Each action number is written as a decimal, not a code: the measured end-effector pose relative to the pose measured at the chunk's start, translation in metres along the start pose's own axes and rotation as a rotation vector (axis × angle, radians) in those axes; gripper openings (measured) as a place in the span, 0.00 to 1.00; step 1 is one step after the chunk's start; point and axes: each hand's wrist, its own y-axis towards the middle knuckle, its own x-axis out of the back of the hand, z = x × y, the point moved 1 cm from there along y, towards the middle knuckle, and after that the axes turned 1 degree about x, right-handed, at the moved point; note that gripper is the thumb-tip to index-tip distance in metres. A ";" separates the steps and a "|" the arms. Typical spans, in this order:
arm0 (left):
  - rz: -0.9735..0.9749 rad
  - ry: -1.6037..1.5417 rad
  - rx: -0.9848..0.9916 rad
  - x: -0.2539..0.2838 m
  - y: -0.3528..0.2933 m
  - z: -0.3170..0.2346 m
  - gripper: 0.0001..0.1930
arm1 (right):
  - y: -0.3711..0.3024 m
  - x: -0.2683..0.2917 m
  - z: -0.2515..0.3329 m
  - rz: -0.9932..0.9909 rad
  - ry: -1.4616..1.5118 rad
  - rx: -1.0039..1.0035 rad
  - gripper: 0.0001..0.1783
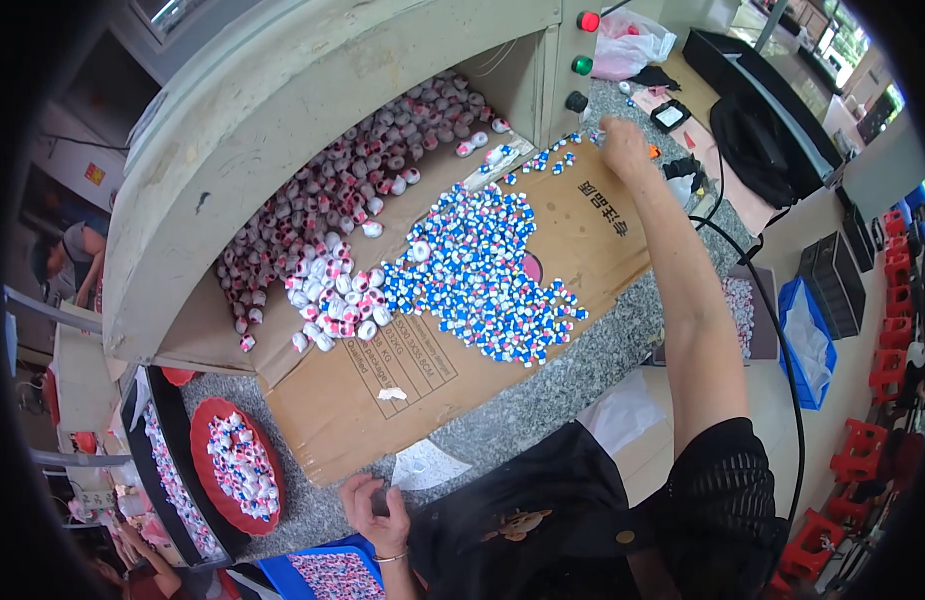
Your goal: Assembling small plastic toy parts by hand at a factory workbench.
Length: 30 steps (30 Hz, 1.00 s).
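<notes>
Speckled counter, blue-white pieces on cardboard, seemingly stools

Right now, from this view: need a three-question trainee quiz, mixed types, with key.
1. Fill in: the heap of small blue-and-white pieces lies mostly on a flat sheet of ____.
2. True or false: the left hand is nearer the green button than the right hand.
3. Where is the red tray relative to that heap? A) to its right; B) on top of it; C) to its left.
Key: 1. cardboard; 2. false; 3. C.
</notes>
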 end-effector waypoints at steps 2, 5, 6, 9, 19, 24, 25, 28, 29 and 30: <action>0.012 0.005 0.006 0.000 0.003 -0.003 0.10 | 0.004 0.001 -0.001 -0.060 0.072 0.064 0.13; 0.028 0.007 0.006 0.000 0.003 -0.005 0.10 | 0.013 -0.014 -0.009 -0.017 0.100 0.163 0.13; 0.017 -0.002 0.012 -0.001 0.004 -0.007 0.09 | 0.014 -0.019 -0.012 -0.011 0.111 0.146 0.14; 0.026 -0.004 0.021 -0.003 0.006 -0.007 0.09 | 0.018 -0.020 -0.019 -0.004 0.033 0.077 0.14; 0.064 0.013 0.047 -0.004 0.009 -0.009 0.08 | 0.014 0.016 -0.005 -0.305 0.313 -0.227 0.12; 0.042 0.045 0.004 -0.003 0.005 -0.007 0.09 | 0.067 -0.049 -0.052 -0.374 -0.094 -0.044 0.12; 0.035 0.051 -0.013 -0.003 0.005 -0.008 0.10 | 0.074 -0.056 -0.057 -0.355 -0.134 -0.032 0.11; 0.135 0.011 -0.065 0.006 0.019 -0.021 0.07 | 0.084 -0.070 -0.078 -0.056 -0.130 -0.118 0.12; 0.139 0.033 -0.084 0.006 0.019 -0.024 0.07 | 0.082 -0.064 -0.068 0.080 -0.132 -0.134 0.12; 0.155 0.047 -0.068 0.007 0.016 -0.019 0.08 | 0.080 -0.055 -0.059 0.154 -0.252 -0.122 0.12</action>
